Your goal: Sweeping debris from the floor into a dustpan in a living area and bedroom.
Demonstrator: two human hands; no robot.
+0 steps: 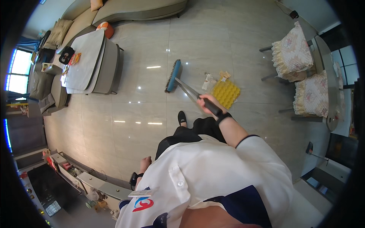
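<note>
My right hand [206,102] is wrapped around the dark grip of a broom handle [213,107]. From there a grey shaft slants down to a blue broom head [174,75] with dark bristles, which is at the floor. Beside my right hand, further right on the floor, is a yellow egg tray [226,92]. A crumpled white wrapper [209,81] and a torn tan scrap [224,74] lie against it, with small crumbs nearby. My left hand [146,163] hangs at my side, fingers curled, with nothing seen in it.
Glossy tiles [137,114] cover the floor. A coffee table [88,62] stands left, near a curved sofa [137,11] and an orange ball-like object [107,29]. Cloth-covered chairs [296,54] flank a dining table [332,114] at right. A low cabinet [97,183] runs along the lower left.
</note>
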